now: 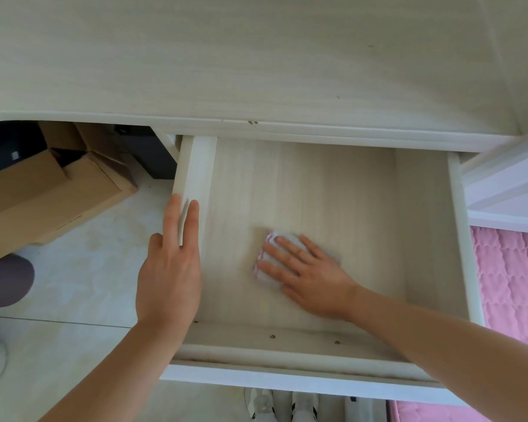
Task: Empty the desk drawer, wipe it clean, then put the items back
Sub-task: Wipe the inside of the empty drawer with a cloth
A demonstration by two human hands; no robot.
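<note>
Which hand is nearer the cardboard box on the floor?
Left. The left hand rests on the drawer's left wall beside the cardboard box; the right hand presses a cloth inside.

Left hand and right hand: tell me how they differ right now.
The left hand rests on the drawer's left wall, fingers straddling its edge; the right hand lies inside, on the drawer floor. The right hand presses a cloth flat; the left holds nothing. Both have straight fingers.

Drawer (433,239): pale wood-grain, pulled fully out from under the desk edge at 12 o'clock. Cloth (272,257): small, white with pink trim, flat on the drawer floor, toward 7 o'clock of centre.
</note>
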